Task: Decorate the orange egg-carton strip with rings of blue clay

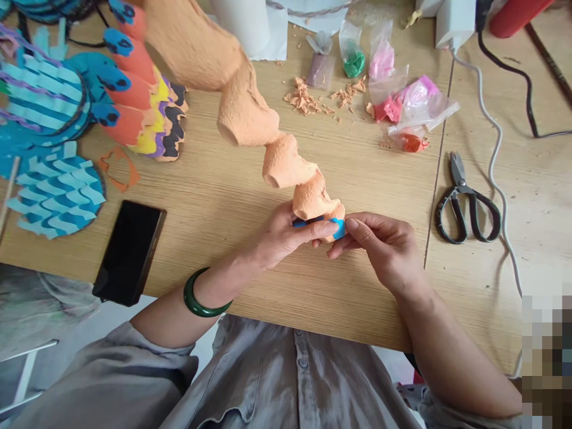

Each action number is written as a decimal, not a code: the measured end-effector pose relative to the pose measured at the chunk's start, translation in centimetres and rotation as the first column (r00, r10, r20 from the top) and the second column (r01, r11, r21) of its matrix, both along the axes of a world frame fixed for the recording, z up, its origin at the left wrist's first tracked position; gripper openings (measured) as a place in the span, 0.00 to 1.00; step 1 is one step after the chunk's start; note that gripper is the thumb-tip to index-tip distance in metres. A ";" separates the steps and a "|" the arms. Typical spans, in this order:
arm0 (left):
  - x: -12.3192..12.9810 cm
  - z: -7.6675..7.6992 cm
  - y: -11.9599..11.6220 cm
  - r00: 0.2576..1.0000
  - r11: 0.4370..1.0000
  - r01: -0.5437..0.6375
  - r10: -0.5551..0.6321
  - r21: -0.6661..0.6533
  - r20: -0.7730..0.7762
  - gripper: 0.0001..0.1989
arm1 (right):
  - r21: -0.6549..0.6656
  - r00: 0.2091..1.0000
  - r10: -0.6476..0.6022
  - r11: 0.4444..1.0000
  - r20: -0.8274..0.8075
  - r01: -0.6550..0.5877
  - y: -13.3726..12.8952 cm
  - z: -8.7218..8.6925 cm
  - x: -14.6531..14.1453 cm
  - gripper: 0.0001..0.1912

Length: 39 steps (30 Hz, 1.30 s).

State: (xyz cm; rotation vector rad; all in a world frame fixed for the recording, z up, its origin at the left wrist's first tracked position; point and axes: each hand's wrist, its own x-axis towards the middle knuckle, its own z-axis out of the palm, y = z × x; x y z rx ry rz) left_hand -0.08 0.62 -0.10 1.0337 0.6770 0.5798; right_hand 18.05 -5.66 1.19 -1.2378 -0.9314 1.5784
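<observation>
To your left, a phone (129, 253) lies on the table (379, 179), its lower end jutting past the near edge. To your right, scissors (460, 188) rest with handles towards you, a white cable (493, 149) running just beside them from a white block (456, 22). Ahead of you, small bags (354, 63) sit near orange shavings (302, 100).

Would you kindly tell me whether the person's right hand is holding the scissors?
No, the scissors lie on the table, apart from the right hand.
</observation>
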 end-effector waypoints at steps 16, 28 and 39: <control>-0.5 -0.1 0.4 0.994 0.959 0.053 -0.024 -0.278 0.106 0.07 | -0.004 0.999 -0.012 1.000 -0.039 0.012 0.0 0.1 0.0 0.13; -1.0 -0.7 0.5 0.994 0.820 0.006 0.057 -0.573 0.091 0.10 | -0.013 0.997 -0.018 1.000 -0.070 0.017 -0.1 -0.7 0.3 0.11; -1.0 -0.4 0.2 0.978 0.929 0.083 -0.006 -0.361 0.208 0.11 | -0.018 0.990 -0.053 0.999 -0.133 0.051 0.1 -0.7 0.5 0.12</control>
